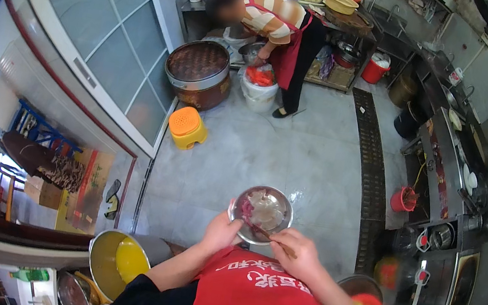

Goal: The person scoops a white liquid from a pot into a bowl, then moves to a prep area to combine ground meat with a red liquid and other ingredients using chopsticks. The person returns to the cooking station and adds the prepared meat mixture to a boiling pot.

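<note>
A shiny metal bowl (284, 202) is held in front of my red apron (260, 294), which bears writing. My left hand (221, 230) grips the bowl's left rim, thumb over the edge. In my right hand (298, 249) is a wooden utensil (265, 233), perhaps chopsticks, its tip dipping into the bowl. Pinkish food (246, 209), possibly minced meat, clings to the bowl's left inner side. What the rest of the bowl's contents are is hard to tell.
Ahead, another person (288, 25) bends over a white bucket (258, 95) beside a large lidded drum (198, 73). A yellow stool (186, 128) stands near the sliding door (113, 12). Left of me is a pot of yellow liquid (103, 269); a stove counter (441, 270) lines the right.
</note>
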`<act>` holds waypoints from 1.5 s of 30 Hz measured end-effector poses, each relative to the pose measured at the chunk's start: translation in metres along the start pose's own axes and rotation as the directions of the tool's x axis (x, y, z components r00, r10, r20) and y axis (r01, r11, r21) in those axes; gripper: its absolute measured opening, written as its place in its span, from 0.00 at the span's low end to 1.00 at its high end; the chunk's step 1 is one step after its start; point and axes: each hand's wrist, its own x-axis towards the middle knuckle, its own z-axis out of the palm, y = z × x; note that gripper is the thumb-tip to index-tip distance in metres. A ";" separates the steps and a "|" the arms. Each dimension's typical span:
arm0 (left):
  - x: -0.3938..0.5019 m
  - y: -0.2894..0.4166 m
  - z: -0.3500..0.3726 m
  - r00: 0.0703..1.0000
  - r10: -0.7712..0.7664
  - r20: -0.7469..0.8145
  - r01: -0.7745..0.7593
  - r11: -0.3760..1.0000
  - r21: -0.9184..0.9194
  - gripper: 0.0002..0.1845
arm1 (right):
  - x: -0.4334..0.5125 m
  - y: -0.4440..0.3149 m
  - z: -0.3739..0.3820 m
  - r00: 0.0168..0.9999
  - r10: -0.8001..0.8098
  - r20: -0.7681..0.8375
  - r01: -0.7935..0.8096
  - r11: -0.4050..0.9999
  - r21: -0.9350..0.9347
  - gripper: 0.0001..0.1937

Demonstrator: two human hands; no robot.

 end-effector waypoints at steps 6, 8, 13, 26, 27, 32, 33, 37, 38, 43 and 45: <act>0.111 0.054 -0.009 0.994 -0.035 0.102 0.044 0.996 -0.082 0.18 | 0.088 0.039 -0.026 0.988 0.057 -0.144 -0.060 0.998 -0.013 0.06; 0.143 0.065 -0.010 0.996 -0.009 0.088 0.017 0.996 -0.087 0.18 | 0.108 0.053 -0.033 0.982 0.083 -0.170 -0.084 0.996 0.005 0.06; 0.199 0.067 0.004 0.999 0.029 0.018 -0.027 0.991 -0.134 0.18 | 0.160 0.108 -0.062 0.982 0.161 -0.097 -0.156 0.986 0.061 0.06; 0.295 0.125 -0.013 0.910 -0.317 -0.267 0.211 0.909 -0.360 0.19 | 0.368 0.195 -0.121 0.965 -0.045 0.259 -0.009 0.979 0.205 0.07; 0.299 0.125 -0.016 0.908 -0.286 -0.305 0.165 0.915 -0.369 0.19 | 0.381 0.197 -0.118 0.959 -0.052 0.279 -0.010 0.976 0.217 0.07; 0.332 0.113 -0.052 0.884 -0.346 -0.315 0.225 0.904 -0.363 0.19 | 0.427 0.202 -0.082 0.956 -0.067 0.285 0.010 0.980 0.198 0.08; 0.340 0.108 -0.059 0.892 -0.304 -0.333 0.173 0.912 -0.371 0.19 | 0.434 0.201 -0.073 0.956 -0.063 0.285 0.011 0.984 0.178 0.08; 0.386 0.097 -0.101 0.917 -0.257 -0.304 0.114 0.902 -0.416 0.19 | 0.480 0.193 -0.046 0.961 -0.074 0.265 0.037 0.989 0.141 0.06; 0.393 0.095 -0.111 0.924 -0.228 -0.307 0.094 0.914 -0.395 0.19 | 0.491 0.189 -0.040 0.962 -0.068 0.265 0.034 0.991 0.130 0.06; 0.436 0.084 -0.163 0.955 -0.219 -0.198 0.145 0.933 -0.330 0.20 | 0.536 0.169 -0.010 0.971 -0.011 0.241 -0.013 0.995 0.097 0.06; 0.448 0.080 -0.177 0.958 -0.225 -0.180 0.157 0.931 -0.330 0.20 | 0.548 0.164 0.000 0.974 -0.036 0.223 0.017 0.996 0.086 0.05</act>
